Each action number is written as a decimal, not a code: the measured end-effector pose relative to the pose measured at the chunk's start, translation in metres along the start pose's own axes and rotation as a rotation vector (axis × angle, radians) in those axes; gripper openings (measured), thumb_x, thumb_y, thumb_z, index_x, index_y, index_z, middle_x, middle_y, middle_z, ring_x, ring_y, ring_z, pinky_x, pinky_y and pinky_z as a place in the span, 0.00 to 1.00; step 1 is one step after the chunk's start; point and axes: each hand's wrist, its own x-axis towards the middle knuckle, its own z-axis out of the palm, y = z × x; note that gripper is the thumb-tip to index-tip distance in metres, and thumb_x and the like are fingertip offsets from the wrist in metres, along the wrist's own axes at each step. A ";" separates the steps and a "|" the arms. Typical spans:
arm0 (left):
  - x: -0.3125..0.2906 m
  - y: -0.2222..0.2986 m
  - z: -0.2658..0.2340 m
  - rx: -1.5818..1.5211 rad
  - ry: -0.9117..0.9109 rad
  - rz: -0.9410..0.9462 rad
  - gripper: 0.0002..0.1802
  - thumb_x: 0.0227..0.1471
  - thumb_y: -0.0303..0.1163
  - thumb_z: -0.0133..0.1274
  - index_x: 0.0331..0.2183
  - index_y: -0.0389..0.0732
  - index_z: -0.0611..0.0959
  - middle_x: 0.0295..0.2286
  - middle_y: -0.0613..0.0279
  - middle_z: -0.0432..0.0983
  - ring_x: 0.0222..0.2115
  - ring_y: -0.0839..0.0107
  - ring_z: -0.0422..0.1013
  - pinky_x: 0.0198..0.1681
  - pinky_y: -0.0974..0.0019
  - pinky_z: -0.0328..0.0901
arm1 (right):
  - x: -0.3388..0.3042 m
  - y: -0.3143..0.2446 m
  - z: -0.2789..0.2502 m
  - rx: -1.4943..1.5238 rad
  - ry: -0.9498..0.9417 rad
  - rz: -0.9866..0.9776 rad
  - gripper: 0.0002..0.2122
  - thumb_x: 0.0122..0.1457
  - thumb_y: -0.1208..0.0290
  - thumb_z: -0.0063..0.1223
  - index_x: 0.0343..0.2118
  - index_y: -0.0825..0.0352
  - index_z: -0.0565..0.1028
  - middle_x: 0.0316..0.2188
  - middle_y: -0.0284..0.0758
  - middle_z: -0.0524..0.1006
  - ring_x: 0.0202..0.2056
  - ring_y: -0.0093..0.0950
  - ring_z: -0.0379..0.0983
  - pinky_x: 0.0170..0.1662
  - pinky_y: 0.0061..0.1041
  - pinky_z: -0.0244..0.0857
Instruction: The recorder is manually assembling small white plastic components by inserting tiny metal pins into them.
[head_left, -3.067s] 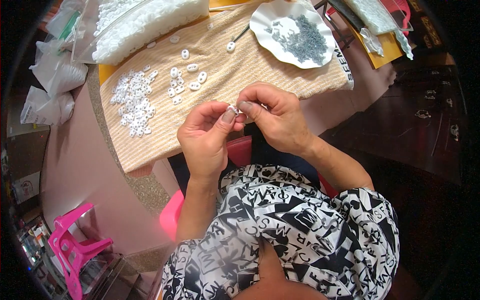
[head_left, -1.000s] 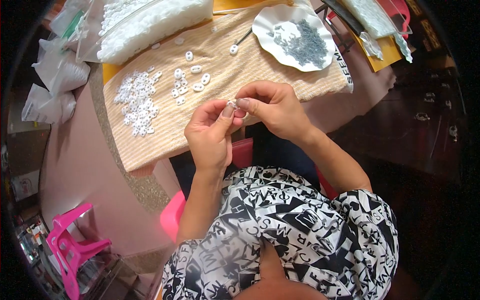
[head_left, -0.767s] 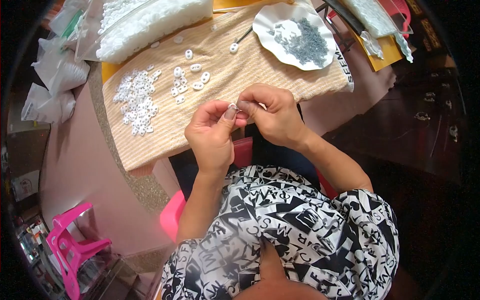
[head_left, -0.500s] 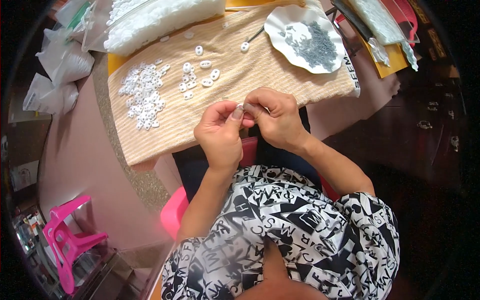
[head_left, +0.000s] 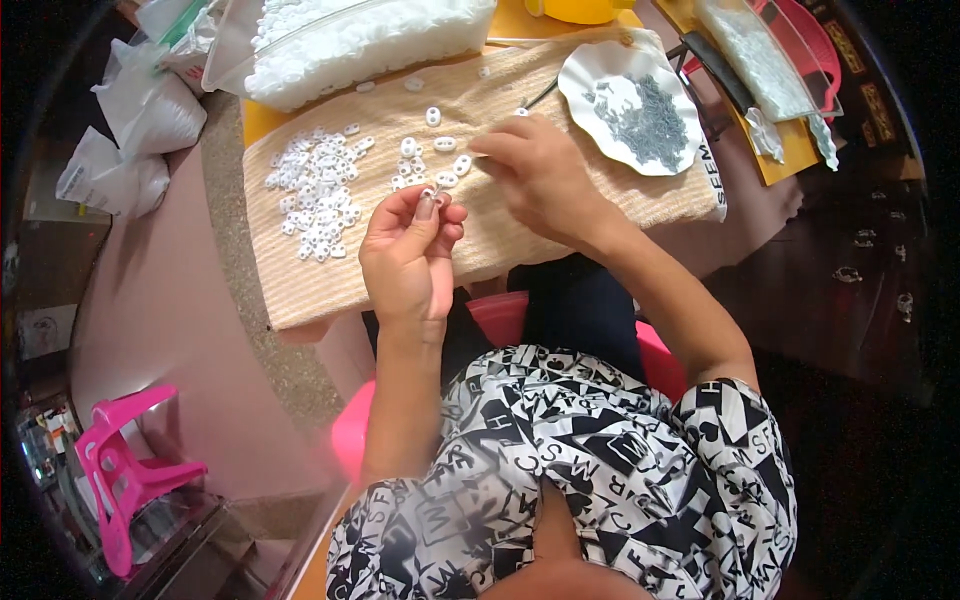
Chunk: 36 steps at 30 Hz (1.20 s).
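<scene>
My left hand [head_left: 412,250] is closed, pinching a small white plastic piece [head_left: 430,194] between thumb and forefinger above the near part of the cloth. To its right, my right hand [head_left: 550,180] hovers over the cloth with its fingertips pointing left; they are smeared by motion, and I cannot tell whether they hold anything. Closest to those fingertips lie several loose white oval pieces with two dark holes each, one of them an oval piece [head_left: 445,144]. Smaller white two-holed pieces lie partly hidden behind my left fingers. On the left spreads a heap of small white pieces [head_left: 318,185].
A striped tan cloth [head_left: 300,290] covers the table. At the back stands a clear bin [head_left: 380,65] full of white pieces. A white wavy-rimmed plate [head_left: 580,75] holds small grey pins, right of my right hand. A yellow container [head_left: 580,8] stands at the far edge.
My hands, together at the table's near edge before, are now apart. The right has moved forward over the cloth; the left has shifted slightly left, keeping its pinch.
</scene>
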 end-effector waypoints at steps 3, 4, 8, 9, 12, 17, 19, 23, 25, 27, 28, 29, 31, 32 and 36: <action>-0.003 0.009 0.002 -0.025 0.008 -0.028 0.06 0.46 0.19 0.47 0.32 0.34 0.73 0.27 0.54 0.71 0.26 0.65 0.70 0.27 0.71 0.65 | 0.012 0.000 0.023 -0.196 -0.099 -0.103 0.04 0.40 0.74 0.53 0.23 0.64 0.74 0.25 0.36 0.70 0.31 0.34 0.63 0.34 0.29 0.60; -0.004 0.011 0.001 -0.035 0.020 -0.050 0.06 0.46 0.19 0.47 0.32 0.35 0.72 0.27 0.54 0.71 0.27 0.65 0.70 0.27 0.71 0.65 | 0.011 0.000 0.032 -0.214 -0.120 -0.118 0.04 0.39 0.73 0.52 0.21 0.64 0.74 0.25 0.36 0.68 0.31 0.35 0.63 0.35 0.29 0.60; -0.004 0.015 0.001 -0.060 0.014 -0.048 0.06 0.47 0.19 0.47 0.32 0.35 0.73 0.27 0.55 0.71 0.27 0.66 0.70 0.28 0.70 0.65 | 0.005 0.000 0.042 -0.236 -0.117 -0.143 0.03 0.40 0.72 0.50 0.20 0.65 0.72 0.26 0.36 0.68 0.31 0.34 0.63 0.35 0.29 0.59; -0.005 0.016 0.001 -0.061 0.014 -0.051 0.06 0.47 0.19 0.47 0.32 0.35 0.73 0.27 0.55 0.71 0.27 0.66 0.70 0.28 0.70 0.65 | 0.005 -0.001 0.041 -0.192 -0.067 -0.159 0.03 0.40 0.73 0.50 0.20 0.65 0.72 0.26 0.36 0.68 0.32 0.34 0.63 0.35 0.29 0.59; -0.005 0.014 0.004 -0.073 -0.025 -0.067 0.06 0.47 0.20 0.46 0.32 0.35 0.73 0.26 0.56 0.71 0.26 0.67 0.69 0.26 0.71 0.65 | 0.003 -0.005 0.027 -0.059 -0.046 -0.099 0.02 0.41 0.76 0.50 0.20 0.66 0.70 0.26 0.37 0.68 0.32 0.35 0.63 0.35 0.29 0.59; -0.012 0.006 0.015 0.043 -0.098 -0.023 0.05 0.48 0.20 0.46 0.31 0.34 0.73 0.25 0.56 0.71 0.23 0.69 0.69 0.23 0.73 0.64 | -0.014 -0.007 -0.026 0.814 -0.216 0.662 0.07 0.51 0.73 0.52 0.30 0.71 0.72 0.21 0.29 0.71 0.20 0.16 0.66 0.21 0.13 0.59; -0.016 0.000 0.021 0.074 -0.123 -0.026 0.05 0.48 0.20 0.47 0.31 0.33 0.73 0.24 0.55 0.71 0.21 0.71 0.69 0.22 0.74 0.64 | -0.029 -0.005 -0.031 1.062 -0.160 0.769 0.07 0.51 0.74 0.51 0.31 0.71 0.72 0.22 0.30 0.72 0.21 0.16 0.67 0.22 0.13 0.60; -0.025 -0.014 0.025 0.172 -0.176 -0.100 0.06 0.47 0.20 0.48 0.32 0.30 0.73 0.24 0.54 0.72 0.21 0.72 0.70 0.21 0.76 0.66 | -0.051 -0.007 -0.042 1.435 -0.086 0.890 0.08 0.52 0.77 0.49 0.35 0.72 0.72 0.24 0.33 0.73 0.23 0.18 0.69 0.24 0.12 0.63; -0.029 -0.017 0.028 0.211 -0.191 -0.116 0.06 0.47 0.21 0.48 0.32 0.30 0.73 0.24 0.54 0.72 0.20 0.72 0.70 0.21 0.76 0.66 | -0.057 -0.008 -0.045 1.482 -0.065 0.901 0.08 0.52 0.77 0.49 0.35 0.73 0.71 0.25 0.34 0.73 0.23 0.18 0.69 0.24 0.13 0.63; -0.030 -0.020 0.029 0.252 -0.203 -0.129 0.06 0.47 0.21 0.49 0.32 0.30 0.73 0.23 0.54 0.72 0.20 0.72 0.70 0.20 0.77 0.66 | -0.060 -0.007 -0.047 1.489 -0.059 0.899 0.08 0.52 0.77 0.49 0.35 0.73 0.71 0.25 0.34 0.72 0.23 0.19 0.69 0.24 0.13 0.63; -0.032 -0.020 0.030 0.269 -0.199 -0.121 0.07 0.47 0.21 0.49 0.31 0.30 0.73 0.23 0.54 0.73 0.19 0.73 0.70 0.20 0.77 0.66 | -0.061 -0.008 -0.047 1.492 -0.065 0.891 0.08 0.52 0.77 0.49 0.35 0.73 0.71 0.25 0.35 0.72 0.23 0.19 0.69 0.24 0.14 0.63; -0.033 -0.020 0.031 0.285 -0.196 -0.112 0.07 0.47 0.21 0.49 0.31 0.29 0.73 0.22 0.55 0.73 0.19 0.73 0.70 0.20 0.77 0.66 | -0.061 -0.009 -0.048 1.498 -0.064 0.891 0.08 0.52 0.77 0.49 0.35 0.73 0.71 0.25 0.35 0.72 0.23 0.19 0.69 0.24 0.14 0.63; -0.035 -0.020 0.032 0.289 -0.200 -0.106 0.07 0.47 0.21 0.49 0.31 0.29 0.73 0.22 0.54 0.73 0.19 0.73 0.70 0.20 0.77 0.66 | -0.062 -0.010 -0.050 1.498 -0.059 0.876 0.08 0.52 0.77 0.49 0.35 0.74 0.71 0.24 0.34 0.72 0.23 0.19 0.68 0.23 0.14 0.62; -0.035 -0.021 0.033 0.287 -0.206 -0.100 0.07 0.47 0.21 0.48 0.31 0.29 0.73 0.22 0.54 0.73 0.19 0.73 0.70 0.20 0.77 0.66 | -0.062 -0.010 -0.051 1.500 -0.058 0.877 0.08 0.52 0.77 0.49 0.35 0.74 0.71 0.24 0.34 0.72 0.23 0.19 0.68 0.23 0.14 0.62; -0.036 -0.022 0.032 0.299 -0.199 -0.099 0.06 0.47 0.21 0.48 0.31 0.29 0.73 0.22 0.54 0.73 0.19 0.73 0.70 0.20 0.77 0.66 | -0.064 -0.013 -0.051 1.478 -0.052 0.866 0.08 0.52 0.77 0.49 0.34 0.74 0.70 0.24 0.34 0.72 0.22 0.18 0.68 0.23 0.14 0.61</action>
